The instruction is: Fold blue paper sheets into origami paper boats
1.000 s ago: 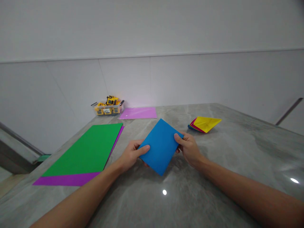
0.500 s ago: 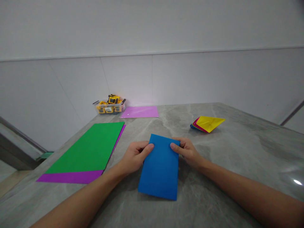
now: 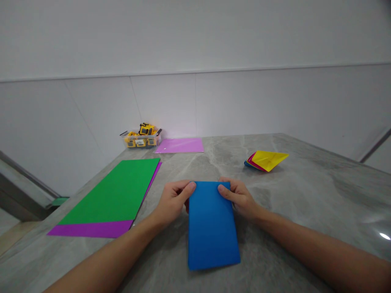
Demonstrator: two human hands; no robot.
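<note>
The rectangular blue paper sheet (image 3: pixel 212 228), smooth, evenly coloured and longer than wide, is positioned at the near centre of the grey marbled table (image 3: pixel 305 203). Fingers of the left hand (image 3: pixel 174 199) and right hand (image 3: pixel 240 197) pinch its far corners.

Hands (image 3: pixel 174 199) (image 3: pixel 241 198) pinch blue paper (image 3: pixel 213 228) near far corners; green sheet (image 3: pixel 113 191) at left, atop purple sheet (image 3: pixel 91 229).

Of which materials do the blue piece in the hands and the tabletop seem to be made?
Blue piece: probably matte paper or thin card, judging by its even color and thin, straight edges.
Tabletop: polished stone or a stone-look surface; pale veining and a bright reflection show.
</note>
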